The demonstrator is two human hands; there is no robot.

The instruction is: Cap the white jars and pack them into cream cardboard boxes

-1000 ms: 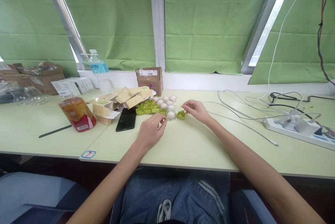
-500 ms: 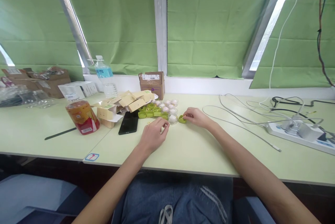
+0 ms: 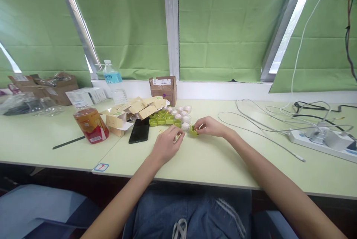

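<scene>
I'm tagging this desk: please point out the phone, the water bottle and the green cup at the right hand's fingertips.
Phone point(image 3: 139, 131): head view, middle of its black upper face.
Water bottle point(image 3: 113, 77): head view, on its blue label.
Green cup point(image 3: 192, 132): head view, on its visible side.

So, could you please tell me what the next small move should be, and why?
I would probably bring the left hand across to steady the small green cup: the right hand seems to pinch it at its right side, while the left fingertips are close by but apart from it.
</scene>
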